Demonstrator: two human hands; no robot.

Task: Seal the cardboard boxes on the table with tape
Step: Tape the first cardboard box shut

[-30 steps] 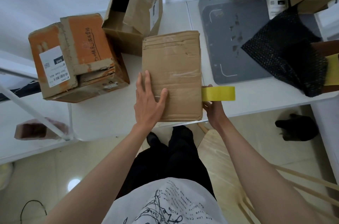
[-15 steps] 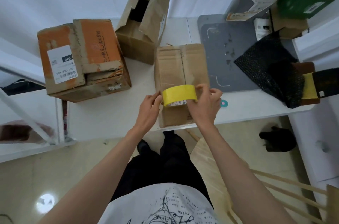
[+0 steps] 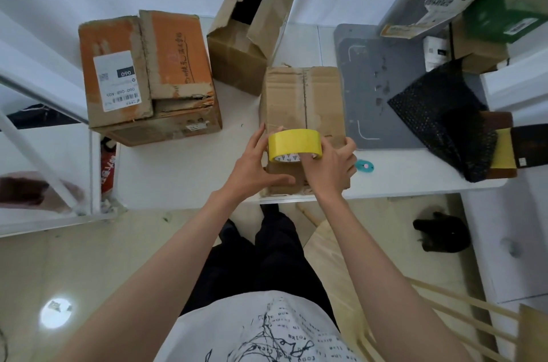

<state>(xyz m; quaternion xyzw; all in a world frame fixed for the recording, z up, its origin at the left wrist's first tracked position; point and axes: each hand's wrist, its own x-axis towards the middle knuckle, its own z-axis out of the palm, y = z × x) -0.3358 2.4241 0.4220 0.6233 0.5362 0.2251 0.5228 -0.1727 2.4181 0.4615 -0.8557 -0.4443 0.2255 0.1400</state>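
Holding tape roll (image 3: 294, 142) on edge above box (image 3: 302, 100); seam runs away.

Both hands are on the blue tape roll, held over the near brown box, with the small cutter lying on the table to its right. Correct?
Not quite: the head view shows the tape roll is yellow, not blue. Both the left hand and right hand hold it over the brown box; the cutter lies to the right.

Yellow tape roll (image 3: 294, 142) on edge above the closed brown box (image 3: 302, 100); two other boxes (image 3: 148, 74) behind.
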